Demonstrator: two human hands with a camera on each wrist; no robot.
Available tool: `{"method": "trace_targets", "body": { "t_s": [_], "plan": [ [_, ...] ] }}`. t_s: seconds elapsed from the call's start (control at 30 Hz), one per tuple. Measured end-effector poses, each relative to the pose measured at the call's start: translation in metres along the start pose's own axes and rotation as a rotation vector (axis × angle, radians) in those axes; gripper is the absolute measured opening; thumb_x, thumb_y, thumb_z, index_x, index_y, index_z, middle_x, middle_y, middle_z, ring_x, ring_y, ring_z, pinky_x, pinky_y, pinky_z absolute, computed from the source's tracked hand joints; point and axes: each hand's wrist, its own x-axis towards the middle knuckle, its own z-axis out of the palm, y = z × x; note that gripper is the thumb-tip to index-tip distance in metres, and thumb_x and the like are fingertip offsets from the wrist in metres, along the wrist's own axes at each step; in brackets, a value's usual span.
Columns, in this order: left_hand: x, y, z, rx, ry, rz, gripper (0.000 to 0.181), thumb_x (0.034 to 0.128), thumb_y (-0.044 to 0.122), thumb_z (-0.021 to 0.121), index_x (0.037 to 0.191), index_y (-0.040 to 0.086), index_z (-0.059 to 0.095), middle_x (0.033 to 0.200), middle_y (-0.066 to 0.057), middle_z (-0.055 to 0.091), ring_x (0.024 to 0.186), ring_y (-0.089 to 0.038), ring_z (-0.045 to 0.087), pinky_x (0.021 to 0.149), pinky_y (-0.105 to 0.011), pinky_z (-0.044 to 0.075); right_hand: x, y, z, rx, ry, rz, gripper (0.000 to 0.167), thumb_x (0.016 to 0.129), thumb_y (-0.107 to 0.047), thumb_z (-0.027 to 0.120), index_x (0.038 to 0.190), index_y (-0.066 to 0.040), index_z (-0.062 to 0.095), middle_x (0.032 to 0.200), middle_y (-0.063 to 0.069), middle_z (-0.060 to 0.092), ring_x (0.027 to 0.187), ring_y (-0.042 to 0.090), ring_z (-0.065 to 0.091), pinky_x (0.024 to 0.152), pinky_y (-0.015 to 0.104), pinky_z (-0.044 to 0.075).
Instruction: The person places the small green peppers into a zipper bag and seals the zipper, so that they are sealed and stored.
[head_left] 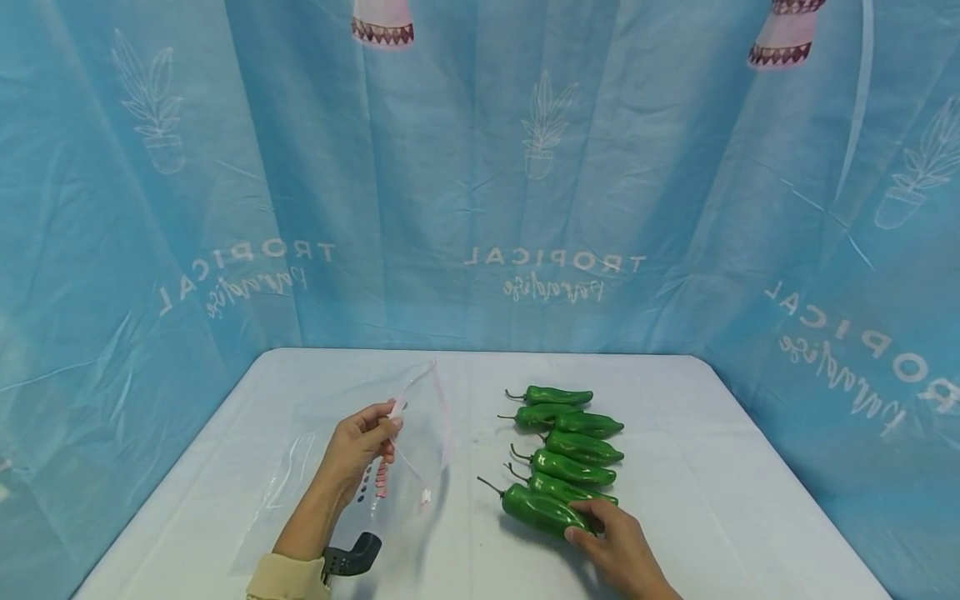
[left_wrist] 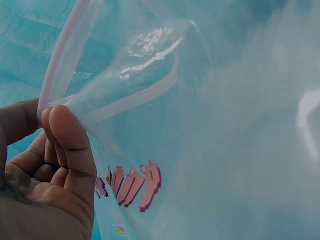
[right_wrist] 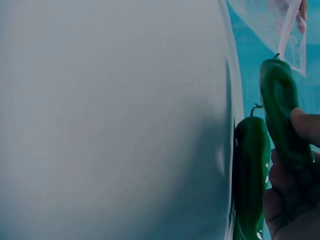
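Observation:
My left hand (head_left: pixel 362 446) pinches the pink-edged rim of a clear plastic zip bag (head_left: pixel 315 467) between thumb and fingers. In the left wrist view the bag's mouth (left_wrist: pixel 145 97) hangs partly spread, with pink printed marks (left_wrist: pixel 134 187) below. With thumb and fingers around its blunt end, my right hand (head_left: pixel 622 546) grips a green chili pepper (head_left: pixel 536 508). In the right wrist view that pepper (right_wrist: pixel 278 95) appears raised off the table, its stem toward the bag. Another pepper (right_wrist: pixel 251 175) lies beside it.
Several more green peppers (head_left: pixel 573 467) lie in a column on the white table (head_left: pixel 720 492), stems to the left. A blue printed curtain (head_left: pixel 465 208) surrounds the table's back and sides. A black strap with a wrist device (head_left: pixel 352 557) sits on the left wrist.

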Motion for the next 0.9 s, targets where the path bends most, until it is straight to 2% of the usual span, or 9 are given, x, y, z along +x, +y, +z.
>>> {"method": "trace_targets", "body": {
  "t_s": [0.13, 0.43, 0.9],
  "plan": [
    [-0.001, 0.000, 0.000, 0.001, -0.001, 0.001, 0.040, 0.0903, 0.017, 0.063, 0.127, 0.004, 0.054, 0.083, 0.000, 0.054, 0.059, -0.010, 0.054, 0.061, -0.021, 0.054, 0.001, -0.004, -0.003, -0.005, 0.022, -0.018, 0.028, 0.077, -0.023, 0.076, 0.103, -0.019, 0.066, 0.096, -0.005, 0.066, 0.089, 0.008, 0.061, 0.073, 0.021, 0.049],
    [-0.002, 0.001, 0.002, -0.001, -0.005, -0.013, 0.041, 0.0900, 0.017, 0.063, 0.127, 0.004, 0.054, 0.084, 0.000, 0.055, 0.060, -0.010, 0.054, 0.061, -0.020, 0.054, 0.009, -0.018, -0.012, -0.002, 0.039, -0.001, 0.029, 0.076, -0.024, 0.076, 0.104, -0.020, 0.067, 0.095, -0.007, 0.064, 0.085, 0.004, 0.058, 0.071, 0.020, 0.049],
    [-0.002, 0.003, 0.003, -0.020, -0.019, 0.007, 0.041, 0.0900, 0.016, 0.063, 0.127, 0.004, 0.054, 0.083, 0.000, 0.055, 0.058, -0.010, 0.053, 0.060, -0.019, 0.053, 0.029, -0.034, -0.023, -0.006, 0.049, -0.057, 0.027, 0.078, -0.020, 0.076, 0.104, -0.022, 0.067, 0.092, -0.012, 0.062, 0.084, 0.003, 0.058, 0.072, 0.021, 0.049]
  ]
}}
